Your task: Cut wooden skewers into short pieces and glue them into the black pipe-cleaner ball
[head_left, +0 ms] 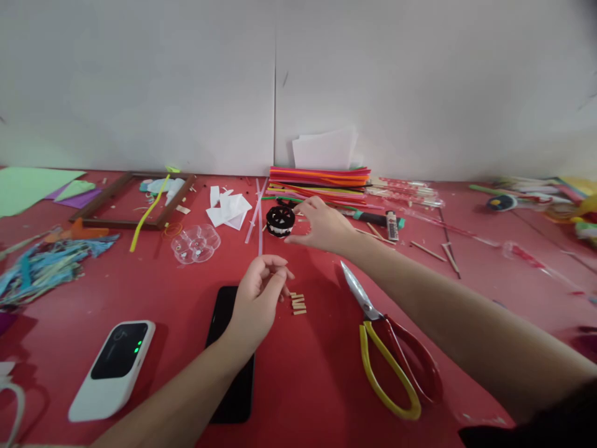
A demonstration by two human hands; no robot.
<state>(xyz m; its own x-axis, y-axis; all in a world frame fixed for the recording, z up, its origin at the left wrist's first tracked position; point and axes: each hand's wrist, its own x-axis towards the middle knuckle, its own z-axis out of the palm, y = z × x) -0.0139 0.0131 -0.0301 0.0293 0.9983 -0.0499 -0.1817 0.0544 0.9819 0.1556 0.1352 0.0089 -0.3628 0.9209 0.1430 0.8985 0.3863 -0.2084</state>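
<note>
My right hand (321, 225) reaches to a small round black object (280, 221) with pale triangular marks on top and a white, tooth-like band round its lower edge. The thumb and fingers are apart at its right side; whether they touch it I cannot tell. Nearer to me, my left hand (261, 289) is curled, thumb against the fingers, and anything between them is hidden. Just right of its fingertips lie several short, cut wooden sticks (298, 303). Beneath the left wrist is a black phone (237, 389). Scissors (373, 314) with one yellow and one red handle lie below my right forearm.
Bundled coloured pipe cleaners (319, 177) lie against the wall, with a lighter (392, 226) to their right. Leftward are white paper pieces (231, 208), a clear flower-shaped case (196, 244), a brown frame (100, 199) and a white device with a dark screen (105, 398).
</note>
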